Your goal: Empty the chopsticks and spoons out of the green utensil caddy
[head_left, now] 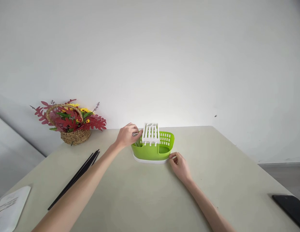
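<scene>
A bright green plastic utensil holder (150, 153) with slotted walls stands upright on a white base tray (150, 161). Across its middle sits a white slatted rack (151, 134) with small hooks along the front. My left hand (128, 134) is at the holder's left end, its fingers bent and closed over the rim; a shiny, thin shape shows under them, too unclear to name. Down at the lower right end, my right hand (180, 166) pinches the edge of the holder and base with thumb and forefinger, the other fingers curled.
Several black chopsticks (77, 175) lie left of my left forearm. A wicker basket (75, 136) of red and yellow artificial flowers stands by the wall at the back left. A white flat object (12, 206) is at the front left edge, a black phone (290, 207) at the right.
</scene>
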The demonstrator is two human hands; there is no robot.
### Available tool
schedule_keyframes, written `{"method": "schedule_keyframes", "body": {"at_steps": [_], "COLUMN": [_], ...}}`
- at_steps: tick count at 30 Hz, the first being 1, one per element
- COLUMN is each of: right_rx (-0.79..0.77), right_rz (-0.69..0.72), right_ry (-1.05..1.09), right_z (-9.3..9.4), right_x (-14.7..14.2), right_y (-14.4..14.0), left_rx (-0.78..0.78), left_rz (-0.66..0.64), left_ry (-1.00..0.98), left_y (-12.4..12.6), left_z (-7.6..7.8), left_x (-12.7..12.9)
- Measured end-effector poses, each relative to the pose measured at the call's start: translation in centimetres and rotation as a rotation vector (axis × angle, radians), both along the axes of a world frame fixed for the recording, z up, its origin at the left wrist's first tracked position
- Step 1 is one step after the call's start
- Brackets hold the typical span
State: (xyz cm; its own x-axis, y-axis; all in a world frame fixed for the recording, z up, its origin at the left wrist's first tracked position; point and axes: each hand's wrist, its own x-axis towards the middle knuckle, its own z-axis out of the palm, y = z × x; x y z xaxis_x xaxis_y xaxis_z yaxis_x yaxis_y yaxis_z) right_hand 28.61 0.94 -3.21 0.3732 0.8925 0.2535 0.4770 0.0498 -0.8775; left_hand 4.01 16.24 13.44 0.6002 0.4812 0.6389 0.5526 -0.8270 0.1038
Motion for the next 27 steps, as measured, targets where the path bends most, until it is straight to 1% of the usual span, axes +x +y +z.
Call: {"method": "schedule_keyframes", "body": {"at_steps": [6, 12, 20, 27], "right_rx": [0.002, -0.008, -0.021, -0.029], "right_rz": [-0.003, 0.004, 0.01, 0.012], "right_ry": [0.005, 0.007, 0.002, -0.003], "right_z": [0.2, 0.3, 0.3, 0.5], "right_x": [-0.1, -0.1, -0.2, -0.3], "right_y": [-0.1, -0.1, -0.2, -0.1], "left_rx": [0.042, 0.04, 0.055, 0.114], "left_rz": [0.075, 0.15, 0.191, 0.245], "left_ry": [-0.007, -0.05, -0.067, -0.077], "left_y": [0.4, 0.8, 1.8, 2.1], "left_z": [-0.1, -0.3, -0.2, 0.2], "left_x": [1.0, 1.5, 2.1, 2.2]}}
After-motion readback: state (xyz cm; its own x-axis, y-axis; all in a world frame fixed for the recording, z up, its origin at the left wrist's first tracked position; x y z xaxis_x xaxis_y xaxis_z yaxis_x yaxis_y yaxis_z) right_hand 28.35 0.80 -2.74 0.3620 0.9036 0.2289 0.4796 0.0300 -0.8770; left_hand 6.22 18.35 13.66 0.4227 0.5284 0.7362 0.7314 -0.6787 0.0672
